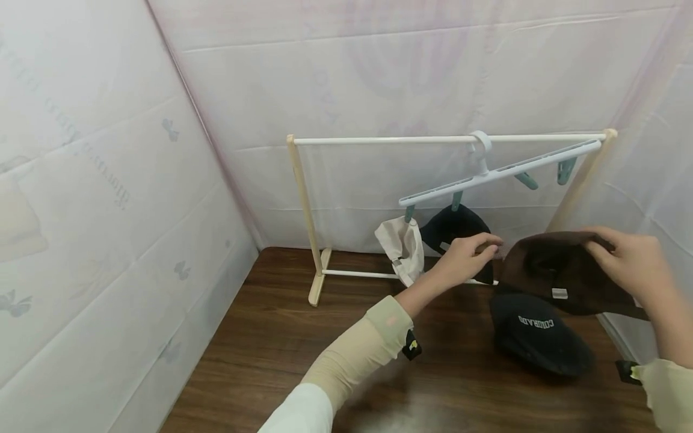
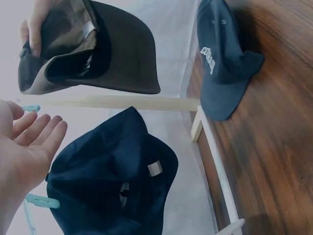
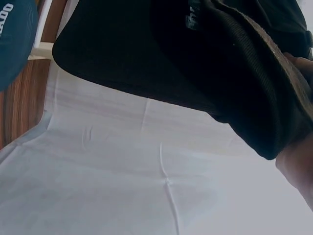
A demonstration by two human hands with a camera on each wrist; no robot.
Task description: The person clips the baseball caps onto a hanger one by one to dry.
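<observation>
My right hand (image 1: 630, 264) pinches the edge of a dark brown cap (image 1: 525, 258) on the right, with its hollow inside and a white label showing. My left hand (image 1: 468, 258) holds nothing; in the left wrist view its fingers are loosely spread, palm partly visible. Close by, a navy cap (image 2: 98, 171) hangs from a teal clip (image 2: 44, 201). Left of it, a cream cap (image 1: 403, 246) hangs from another clip (image 1: 409, 213). Both clips sit on a pale plastic hanger (image 1: 503, 174), tilted down to the left. Two more teal clips on its right half hold nothing.
The hanger hooks over the white top rail (image 1: 379, 141) of a small wooden-ended rack. A dark cap lettered COLORADO (image 1: 541, 343) lies on the brown wood-grain table (image 1: 260, 355), below the brown cap. Pale sheet walls (image 1: 243, 90) stand behind and at both sides.
</observation>
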